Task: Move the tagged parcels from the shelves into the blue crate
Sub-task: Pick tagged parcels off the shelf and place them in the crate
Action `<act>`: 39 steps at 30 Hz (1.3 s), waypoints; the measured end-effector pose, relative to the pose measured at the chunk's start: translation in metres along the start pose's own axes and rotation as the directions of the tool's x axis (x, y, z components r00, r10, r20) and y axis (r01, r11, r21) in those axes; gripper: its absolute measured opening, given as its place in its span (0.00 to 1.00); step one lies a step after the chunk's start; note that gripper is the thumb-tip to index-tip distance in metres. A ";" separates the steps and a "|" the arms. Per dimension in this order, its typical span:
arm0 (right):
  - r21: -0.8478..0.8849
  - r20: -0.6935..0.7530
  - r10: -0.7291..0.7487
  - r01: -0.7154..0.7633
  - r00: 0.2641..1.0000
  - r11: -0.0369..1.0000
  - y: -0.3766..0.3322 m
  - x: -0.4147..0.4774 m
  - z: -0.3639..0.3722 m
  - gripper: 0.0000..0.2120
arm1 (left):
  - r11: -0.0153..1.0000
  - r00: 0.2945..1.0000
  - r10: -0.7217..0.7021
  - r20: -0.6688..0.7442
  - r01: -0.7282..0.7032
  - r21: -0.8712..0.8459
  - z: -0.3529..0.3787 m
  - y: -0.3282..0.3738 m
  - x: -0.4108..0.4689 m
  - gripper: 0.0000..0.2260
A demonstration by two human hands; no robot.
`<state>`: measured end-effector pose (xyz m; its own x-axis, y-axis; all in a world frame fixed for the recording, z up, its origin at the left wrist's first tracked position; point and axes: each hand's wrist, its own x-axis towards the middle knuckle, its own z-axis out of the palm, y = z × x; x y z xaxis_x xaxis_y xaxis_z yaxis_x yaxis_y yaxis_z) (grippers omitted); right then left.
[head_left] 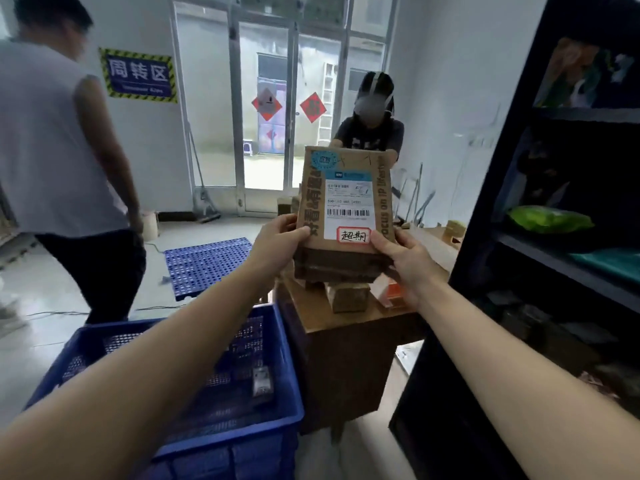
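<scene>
Both hands clamp 1 flat brown cardboard parcel (344, 199) at its lower corners: left hand (277, 245), right hand (410, 259). It is held upright, label and red-edged tag (354, 234) facing the camera, above a wooden table (346, 323). The blue perforated plastic crate (194, 386) stands lower left.

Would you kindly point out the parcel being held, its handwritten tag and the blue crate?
parcel (313, 188): head view, upper cardboard face.
handwritten tag (353, 235): head view, tag centre.
blue crate (289, 386): head view, right rim.

Both hands, left hand (277, 244) and right hand (408, 258), grip the tagged parcel (344, 199) upright.
</scene>
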<state>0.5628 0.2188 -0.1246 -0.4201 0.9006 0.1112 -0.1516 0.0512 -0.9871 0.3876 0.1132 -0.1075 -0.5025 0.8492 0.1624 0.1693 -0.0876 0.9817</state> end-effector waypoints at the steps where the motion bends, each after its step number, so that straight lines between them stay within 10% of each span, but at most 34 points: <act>1: -0.012 0.020 0.014 -0.014 1.000 1.000 0.005 0.003 0.018 0.24 | 1.000 1.000 -0.007 -0.014 0.007 0.001 -0.018 -0.005 0.001 0.15; 6: 0.012 0.081 0.073 -0.074 0.994 0.997 0.033 0.009 0.099 0.17 | 0.998 0.994 -0.069 -0.089 0.069 0.006 -0.098 -0.037 0.011 0.14; 15: -0.029 0.110 0.222 -0.220 0.969 0.975 0.109 0.037 0.192 0.33 | 0.973 0.962 -0.231 -0.148 0.229 -0.028 -0.183 -0.119 0.032 0.12; 39: -0.359 0.194 0.555 -0.468 0.809 0.808 0.333 0.206 0.251 0.23 | 0.794 0.755 -0.600 -0.264 0.603 -0.078 -0.220 -0.358 0.168 0.18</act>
<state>0.2012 0.3136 -0.4010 -0.5975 0.6736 -0.4351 0.3951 -0.2248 -0.8907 0.0564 0.1731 -0.4095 -0.7046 0.5567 -0.4400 -0.2349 0.4021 0.8849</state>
